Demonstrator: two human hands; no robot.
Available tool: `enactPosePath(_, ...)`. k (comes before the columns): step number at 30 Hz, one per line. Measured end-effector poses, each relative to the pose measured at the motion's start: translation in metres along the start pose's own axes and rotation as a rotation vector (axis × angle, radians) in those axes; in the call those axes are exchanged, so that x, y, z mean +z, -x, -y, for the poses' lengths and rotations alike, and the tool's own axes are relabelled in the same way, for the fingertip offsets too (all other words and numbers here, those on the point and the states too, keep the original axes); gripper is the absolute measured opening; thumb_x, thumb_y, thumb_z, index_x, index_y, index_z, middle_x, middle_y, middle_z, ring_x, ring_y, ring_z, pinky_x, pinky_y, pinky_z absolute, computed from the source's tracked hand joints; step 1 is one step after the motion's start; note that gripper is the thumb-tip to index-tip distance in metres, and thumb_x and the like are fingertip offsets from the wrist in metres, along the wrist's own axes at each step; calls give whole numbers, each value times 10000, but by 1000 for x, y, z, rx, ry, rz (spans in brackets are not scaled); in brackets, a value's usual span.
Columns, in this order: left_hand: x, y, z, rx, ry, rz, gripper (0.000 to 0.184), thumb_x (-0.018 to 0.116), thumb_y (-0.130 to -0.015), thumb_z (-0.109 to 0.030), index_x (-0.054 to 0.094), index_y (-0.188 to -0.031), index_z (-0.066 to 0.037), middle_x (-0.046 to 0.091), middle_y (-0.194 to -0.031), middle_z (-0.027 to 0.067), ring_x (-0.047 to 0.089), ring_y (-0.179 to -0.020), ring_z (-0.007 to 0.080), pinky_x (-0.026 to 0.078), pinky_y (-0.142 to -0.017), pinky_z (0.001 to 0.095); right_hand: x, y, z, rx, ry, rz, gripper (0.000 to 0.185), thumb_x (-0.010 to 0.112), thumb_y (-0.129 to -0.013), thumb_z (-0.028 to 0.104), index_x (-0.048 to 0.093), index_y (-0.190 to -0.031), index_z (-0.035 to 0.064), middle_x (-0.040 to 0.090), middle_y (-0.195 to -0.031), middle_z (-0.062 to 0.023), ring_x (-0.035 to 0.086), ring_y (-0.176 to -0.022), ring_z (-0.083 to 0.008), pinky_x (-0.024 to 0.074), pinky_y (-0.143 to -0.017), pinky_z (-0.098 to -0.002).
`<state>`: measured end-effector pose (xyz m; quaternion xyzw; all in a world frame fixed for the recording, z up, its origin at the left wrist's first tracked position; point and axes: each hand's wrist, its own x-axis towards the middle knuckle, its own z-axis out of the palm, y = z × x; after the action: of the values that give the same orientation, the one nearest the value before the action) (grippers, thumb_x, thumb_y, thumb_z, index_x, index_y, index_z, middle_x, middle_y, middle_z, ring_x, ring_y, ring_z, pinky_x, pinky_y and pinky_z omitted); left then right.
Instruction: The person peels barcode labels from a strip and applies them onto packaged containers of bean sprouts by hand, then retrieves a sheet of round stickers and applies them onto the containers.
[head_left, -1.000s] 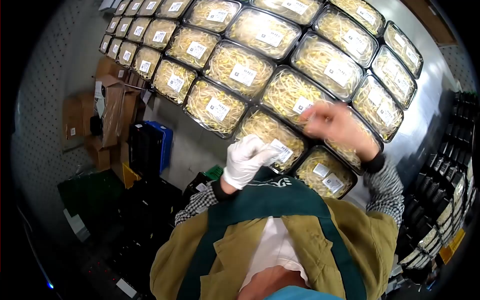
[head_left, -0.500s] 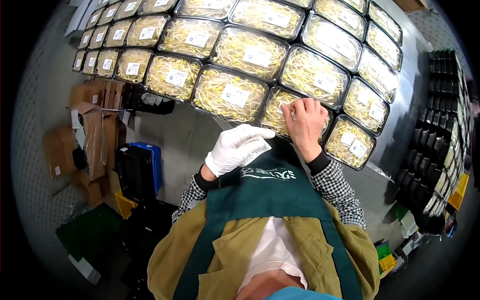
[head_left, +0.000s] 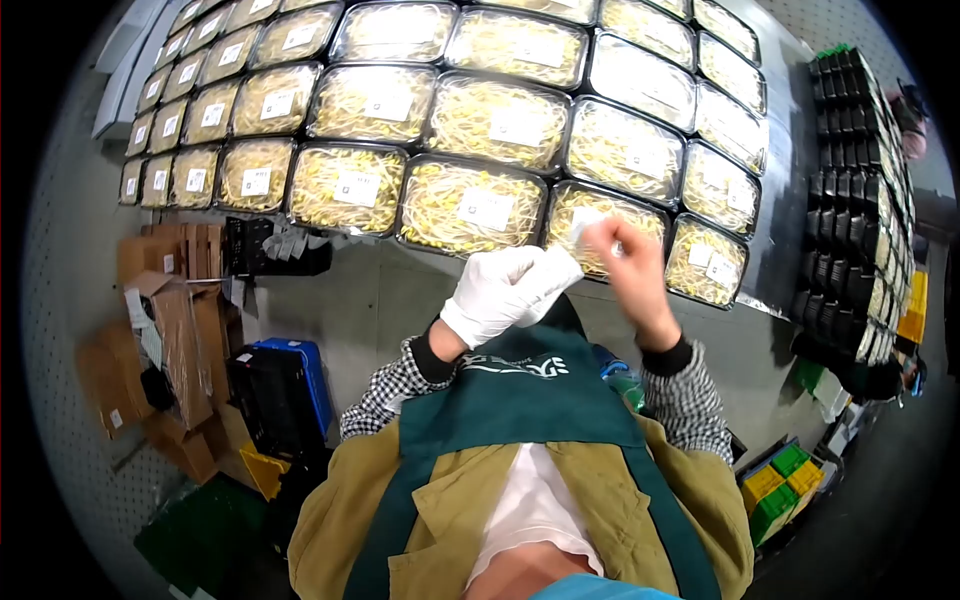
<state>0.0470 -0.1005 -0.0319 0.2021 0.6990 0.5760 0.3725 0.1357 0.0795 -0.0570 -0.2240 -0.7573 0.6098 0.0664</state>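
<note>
Lifted from the front tray (head_left: 565, 208) since the earlier view: one bare right hand (head_left: 635, 275). Left to right: cardboard boxes (head_left: 180, 345); black crate (head_left: 268, 405), partly hiding a blue crate (head_left: 315, 385); sprout trays (head_left: 475, 200) in rows, far ones cut off, some labels lost in glare. Gloved left hand (head_left: 500, 290), fingers bunched, grip and contents unclear. Front tray, on the table (head_left: 785, 235), partly covered by the right hand, which is blurred, fingers bent near a white label (head_left: 587, 222), hold uncertain. Stacked trays (head_left: 845, 215), partly in shadow.
</note>
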Motion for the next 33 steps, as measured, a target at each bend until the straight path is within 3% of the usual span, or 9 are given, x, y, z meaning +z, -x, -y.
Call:
enactPosePath(4,-11,-12,4,162,-23,151,193,681,-830,-73,668,-1009,-3,680,-913,64,620,-816,86,487,-712,229,-40,-97,-30,-446,641,-458,179,673,-831,197,623,-740,51,599,-737,-99,568,-694,-269,415,-606,-392)
enactPosePath(11,-12,-30,-20,211,254,75,246,540,-849,52,636,-1069,-2,654,-964,64,620,-882,138,476,-824,260,-25,-121,-44,-420,1114,-464,217,652,-833,279,580,-910,90,562,-844,-58,556,-839,-236,382,-739,-368)
enactPosePath(15,-9,-50,-28,163,131,-39,170,598,-835,23,656,-990,-16,618,-811,44,594,-726,131,468,-674,255,-32,-117,-38,-421,881,-511,183,592,-878,137,587,-1033,41,579,-881,-59,560,-850,-193,398,-755,-342)
enactPosePath(17,-4,-61,-15,283,-67,-171,190,673,-803,-26,675,-992,-48,582,-709,44,567,-619,149,438,-572,268,-28,-88,-1,102,145,-162,170,607,-895,130,603,-1014,10,605,-870,-20,552,-815,-101,426,-735,-283)
enactPosePath(19,-1,-68,-2,427,-295,-270,220,717,-774,-56,688,-989,-90,561,-655,36,542,-554,168,411,-506,291,-23,-65,32,78,-210,262,167,610,-909,136,623,-986,-12,621,-843,13,537,-791,-51,441,-721,-223)
enactPosePath(22,-1,-76,-10,377,-333,-162,151,705,-789,-65,687,-938,-78,588,-692,26,542,-592,139,419,-534,281,-34,-68,31,100,-302,206,150,597,-916,129,640,-907,-13,629,-828,13,553,-786,-52,443,-730,-203)
enactPosePath(25,-1,-78,-31,29,42,46,77,656,-851,-62,680,-866,9,652,-802,36,580,-704,75,463,-641,219,-81,-149,9,-85,232,-192,237,609,-910,213,628,-852,-16,624,-773,-40,515,-695,-72,407,-630,-240)
enactPosePath(27,2,-79,-32,22,111,51,77,628,-860,-16,670,-915,19,663,-880,56,615,-772,91,496,-695,233,-103,-207,-24,-494,617,-429,203,642,-868,222,625,-827,24,604,-775,-107,566,-709,-260,433,-638,-342)
enactPosePath(33,4,-86,-40,-67,336,-89,111,629,-880,-49,670,-974,-8,662,-905,51,618,-817,90,491,-715,227,-82,-237,-48,-366,1019,-445,295,692,-795,358,597,-921,108,580,-871,-57,557,-872,-246,363,-794,-403)
